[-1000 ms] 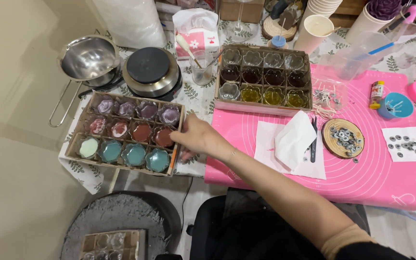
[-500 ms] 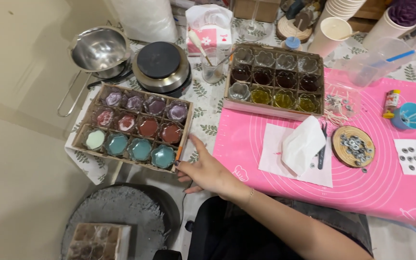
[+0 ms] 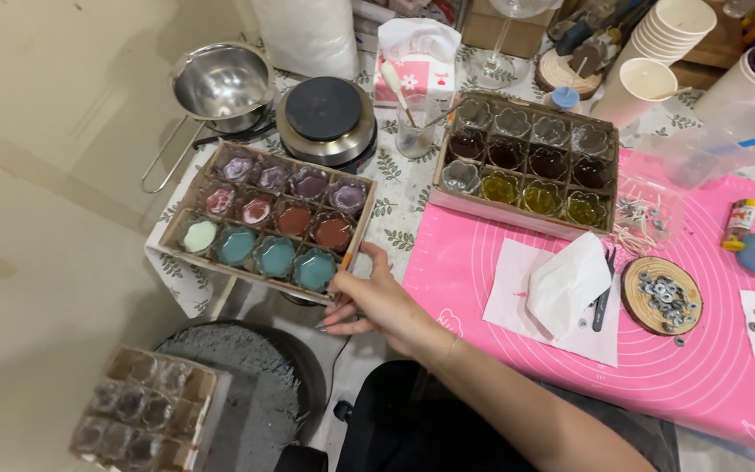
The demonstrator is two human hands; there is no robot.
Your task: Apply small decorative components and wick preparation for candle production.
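Fingers of right hand (image 3: 377,301) loosely curled against near right corner of cardboard tray (image 3: 176,229), thumb at its edge, nothing clasped. Tray sits at table's left edge, overhanging slightly, twelve flower-shaped cups of purple, red and teal wax inside. Hot plate (image 3: 326,116) just behind; pink mat (image 3: 701,350) to the right

Home craft corner: hotplate (image 3: 326,111), melting pot (image 3: 223,83), pink silicone mat (image 3: 657,350), wax-filled moulds (image 3: 273,223).
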